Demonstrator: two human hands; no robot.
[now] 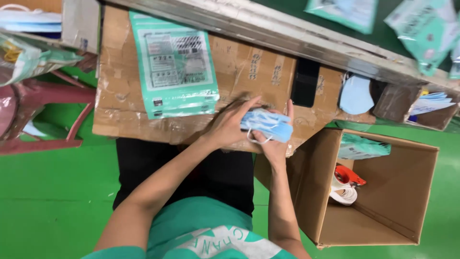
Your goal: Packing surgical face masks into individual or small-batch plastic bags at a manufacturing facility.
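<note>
Green floor [57, 192] runs under everything, and at the near right an open cardboard box [383, 192] stands on it with a red tape dispenser [347, 177] inside. Farther in, over the cardboard-covered worktop [124, 115], the left hand [227, 124] and right hand [275, 144] are both closed around a stack of blue face masks [266, 124], fingers curled on it. Beyond, far left, lies a pile of green packets [175, 64].

blue masks [266, 124], green pouches [175, 64], brown carton [378, 187]
</note>
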